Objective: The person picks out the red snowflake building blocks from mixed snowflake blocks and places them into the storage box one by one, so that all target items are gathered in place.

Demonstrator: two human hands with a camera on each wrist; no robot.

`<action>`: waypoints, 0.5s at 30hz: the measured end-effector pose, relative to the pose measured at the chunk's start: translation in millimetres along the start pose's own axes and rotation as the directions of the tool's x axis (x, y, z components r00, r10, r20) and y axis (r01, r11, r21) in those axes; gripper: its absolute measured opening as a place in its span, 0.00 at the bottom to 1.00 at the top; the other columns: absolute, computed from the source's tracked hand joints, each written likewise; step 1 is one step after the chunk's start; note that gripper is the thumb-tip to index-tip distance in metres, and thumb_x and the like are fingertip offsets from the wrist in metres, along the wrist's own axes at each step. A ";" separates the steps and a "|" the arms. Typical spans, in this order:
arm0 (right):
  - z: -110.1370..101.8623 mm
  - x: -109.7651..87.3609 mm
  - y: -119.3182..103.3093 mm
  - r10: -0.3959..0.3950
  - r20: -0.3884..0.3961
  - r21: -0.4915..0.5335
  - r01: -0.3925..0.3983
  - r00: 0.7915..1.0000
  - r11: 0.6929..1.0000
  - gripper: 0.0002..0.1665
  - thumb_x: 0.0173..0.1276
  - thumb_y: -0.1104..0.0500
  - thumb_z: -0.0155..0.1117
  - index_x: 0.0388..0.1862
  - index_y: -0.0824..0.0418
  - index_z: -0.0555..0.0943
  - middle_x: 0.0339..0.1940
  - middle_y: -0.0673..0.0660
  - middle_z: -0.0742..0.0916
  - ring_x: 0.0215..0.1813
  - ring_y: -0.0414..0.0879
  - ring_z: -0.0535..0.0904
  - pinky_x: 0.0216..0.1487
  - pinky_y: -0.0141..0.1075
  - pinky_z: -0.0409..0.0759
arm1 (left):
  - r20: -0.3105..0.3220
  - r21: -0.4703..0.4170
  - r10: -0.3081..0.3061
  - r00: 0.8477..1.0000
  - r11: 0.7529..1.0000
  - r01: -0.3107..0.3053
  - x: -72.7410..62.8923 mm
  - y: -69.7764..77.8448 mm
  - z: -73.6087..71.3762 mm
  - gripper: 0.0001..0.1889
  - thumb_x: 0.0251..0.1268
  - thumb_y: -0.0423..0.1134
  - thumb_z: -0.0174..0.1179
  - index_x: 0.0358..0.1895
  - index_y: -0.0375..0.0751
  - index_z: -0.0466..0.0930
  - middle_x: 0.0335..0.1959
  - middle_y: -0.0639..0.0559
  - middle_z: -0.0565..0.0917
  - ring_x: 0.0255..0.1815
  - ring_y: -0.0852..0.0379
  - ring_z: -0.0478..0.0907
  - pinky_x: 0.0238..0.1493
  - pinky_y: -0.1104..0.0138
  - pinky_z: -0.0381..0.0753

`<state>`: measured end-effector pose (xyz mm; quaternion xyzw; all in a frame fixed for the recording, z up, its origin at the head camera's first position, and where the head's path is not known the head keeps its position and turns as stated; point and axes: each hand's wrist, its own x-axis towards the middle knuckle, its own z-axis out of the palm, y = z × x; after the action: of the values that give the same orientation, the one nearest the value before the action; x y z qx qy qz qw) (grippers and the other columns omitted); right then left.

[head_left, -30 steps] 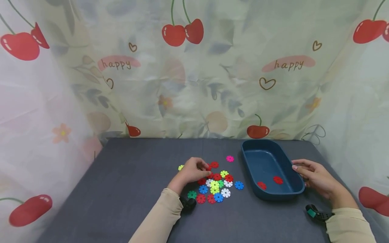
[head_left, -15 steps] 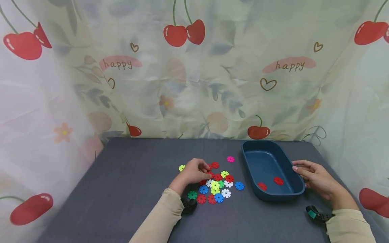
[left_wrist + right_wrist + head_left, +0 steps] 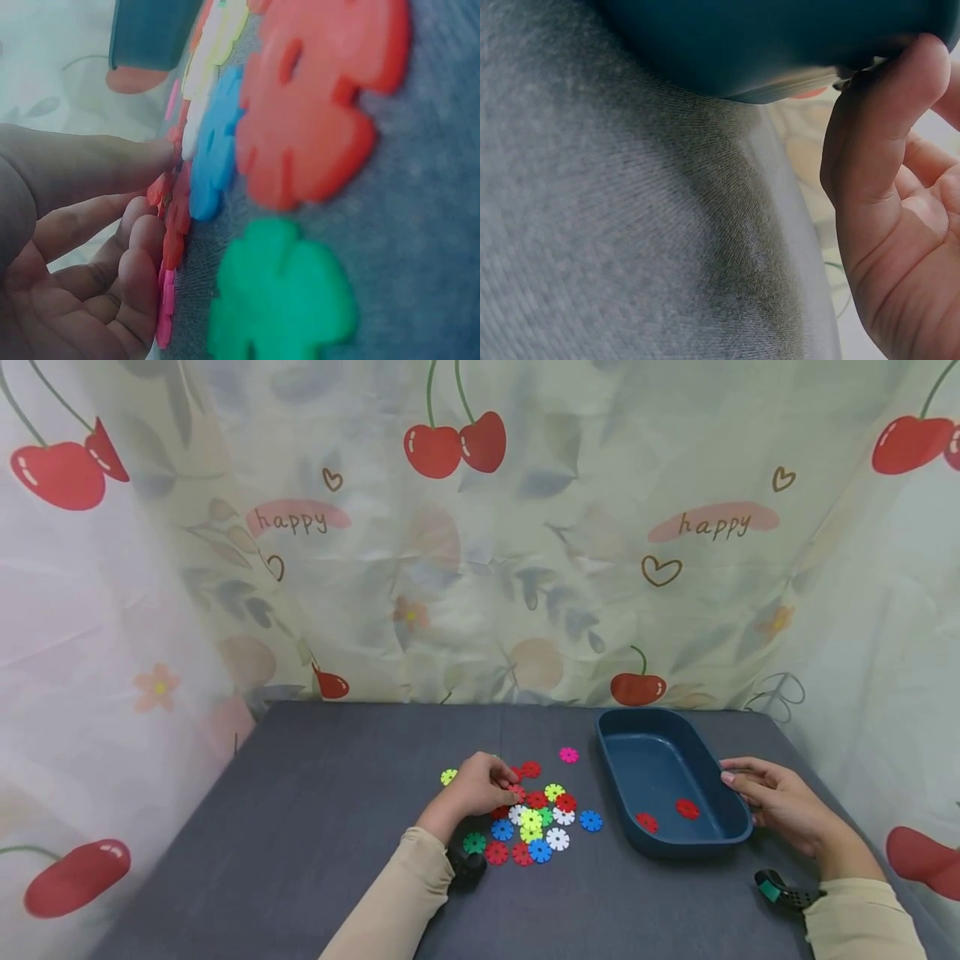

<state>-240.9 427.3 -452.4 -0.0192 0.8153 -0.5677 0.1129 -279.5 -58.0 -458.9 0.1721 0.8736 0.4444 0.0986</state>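
The left hand (image 3: 475,789) has its grip on one red disc (image 3: 517,793), pinched between thumb and fingers, at the pile on the worktop (image 3: 360,810). The disc is flat and round, with little notches around its edge. Close by, three blue discs (image 3: 591,820), three white discs (image 3: 557,838), four yellow discs (image 3: 531,818) and two green discs (image 3: 474,842) are plain to see. One pink disc (image 3: 568,755) sits farther back. Other red discs overlap, and the hand hides some pieces. The right hand (image 3: 780,797) holds the side of one smooth, dark blue box (image 3: 660,760) with round corners. Two red discs (image 3: 687,809) lie inside it. Grey cloth (image 3: 630,240) with fine ridges covers the worktop.
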 end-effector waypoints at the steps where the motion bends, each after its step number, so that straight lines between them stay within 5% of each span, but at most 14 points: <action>1: -0.1 0.1 0.3 0.003 0.000 0.002 -0.003 1.000 1.000 0.14 0.86 0.48 0.56 0.65 0.42 0.76 0.48 0.37 0.88 0.40 0.41 0.83 0.39 0.42 0.87 | -0.001 0.001 0.005 1.000 1.000 -0.005 0.1 0.2 0.0 0.09 0.65 0.33 0.74 0.46 0.35 0.89 0.38 0.48 0.85 0.37 0.55 0.78 0.38 0.63 0.81; 15: 0.3 0.2 -2.3 0.001 0.005 0.008 -0.001 1.000 1.000 0.17 0.86 0.48 0.56 0.68 0.48 0.75 0.49 0.38 0.89 0.42 0.41 0.86 0.41 0.44 0.88 | -0.062 -0.002 0.043 0.997 0.999 -0.044 0.6 1.7 -1.1 0.03 0.70 0.31 0.67 0.43 0.37 0.87 0.37 0.49 0.86 0.35 0.56 0.80 0.37 0.63 0.82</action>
<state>-241.2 426.2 -450.4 -0.0197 0.8128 -0.5707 0.1155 -280.1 -57.6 -456.9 0.1771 0.8715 0.4531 0.0622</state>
